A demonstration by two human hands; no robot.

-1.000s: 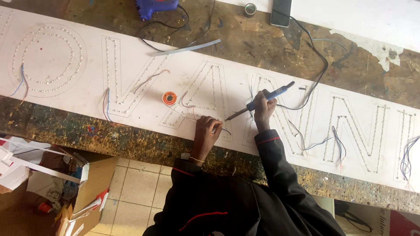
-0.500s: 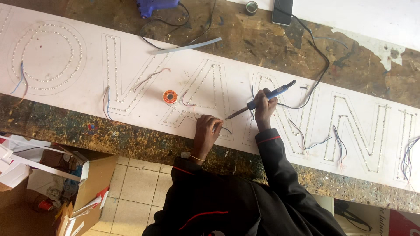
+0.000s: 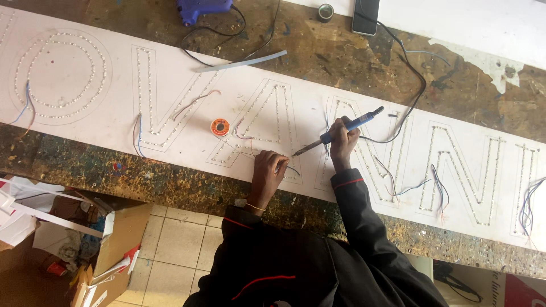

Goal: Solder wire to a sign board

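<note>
Right hand (image 3: 341, 136) fingers wrap a blue soldering iron (image 3: 341, 129), its tip angled down toward the left hand (image 3: 267, 170), whose curled fingers pinch a thin wire (image 3: 291, 168) on the white sign board (image 3: 170, 74). 1 orange solder spool (image 3: 220, 127) sits nearby.

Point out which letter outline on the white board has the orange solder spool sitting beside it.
The A-shaped outline, left of the soldering iron: the orange solder spool rests by its left leg; no other letter has one.

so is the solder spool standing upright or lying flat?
Lying flat. The orange solder spool shows its round face and centre hole to the camera, resting on the white sign panel left of both hands.
</note>
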